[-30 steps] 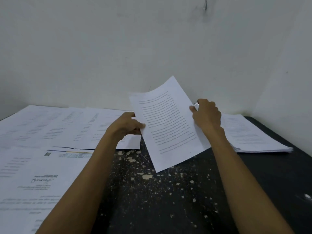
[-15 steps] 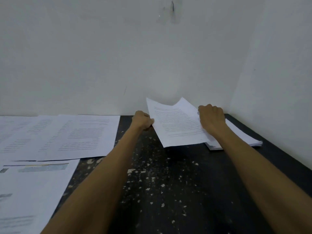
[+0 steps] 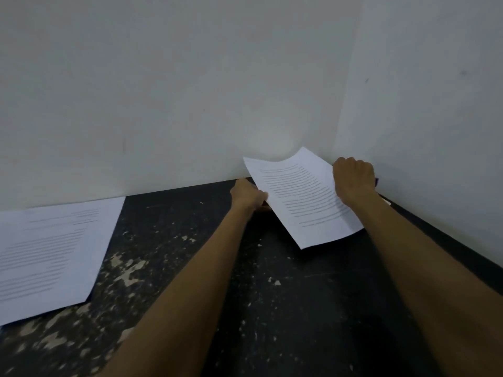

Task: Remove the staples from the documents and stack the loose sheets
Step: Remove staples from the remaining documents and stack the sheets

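Near the far right corner of the dark, paint-chipped table (image 3: 272,308), a thin white sheet (image 3: 302,197) printed with lines of text curls upward at its far edge, held between both hands. The left hand (image 3: 249,195) pinches its left edge with curled fingers, and the right hand (image 3: 353,176), fisted, grips the right edge. Flat printed pages (image 3: 51,251) lie well apart at the left.

L hand (image 3: 249,195), R hand (image 3: 353,176) on sheet (image 3: 299,197)
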